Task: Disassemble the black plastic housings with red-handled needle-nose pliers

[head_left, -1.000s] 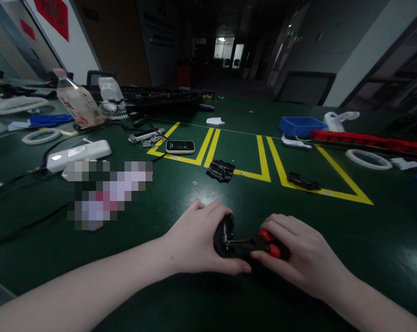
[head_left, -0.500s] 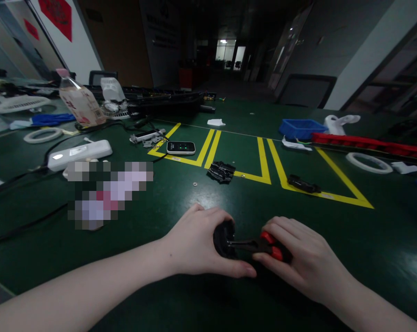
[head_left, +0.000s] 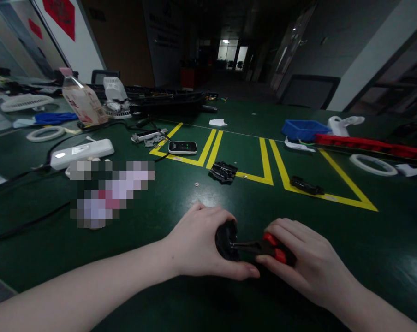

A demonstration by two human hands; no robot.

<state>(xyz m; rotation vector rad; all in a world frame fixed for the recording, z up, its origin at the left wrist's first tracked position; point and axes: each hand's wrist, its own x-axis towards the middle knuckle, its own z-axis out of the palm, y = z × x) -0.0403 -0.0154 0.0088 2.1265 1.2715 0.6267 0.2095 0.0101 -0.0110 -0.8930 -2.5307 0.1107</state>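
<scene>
My left hand (head_left: pixel 203 244) is wrapped around a black rounded part (head_left: pixel 225 240), its thumb stretched along the near side. Pliers (head_left: pixel 252 248) with red-and-black handles are gripped in my right hand (head_left: pixel 305 263). Their narrow jaws reach left to the open side of the black part and touch it or enter it; which of these I cannot tell. Just beyond my hands lies a black ribbed piece (head_left: pixel 223 172) on the green table (head_left: pixel 174 198). A second dark piece (head_left: pixel 306 185) rests farther right, and a small ring (head_left: pixel 196 184) lies left of the ribbed piece.
Yellow tape (head_left: pixel 241 176) marks areas on the table. Behind it are a phone-like device (head_left: pixel 182 147) and a blue tray (head_left: pixel 304 130). A white power strip (head_left: pixel 82 154), cables and a bottle (head_left: pixel 82 99) are at left. At right lie a red strip (head_left: pixel 371 147) and a white ring (head_left: pixel 372 164).
The whole view has shifted slightly, so everything appears a little farther right. Both hands keep their grip, and the pliers stay at the black part.
</scene>
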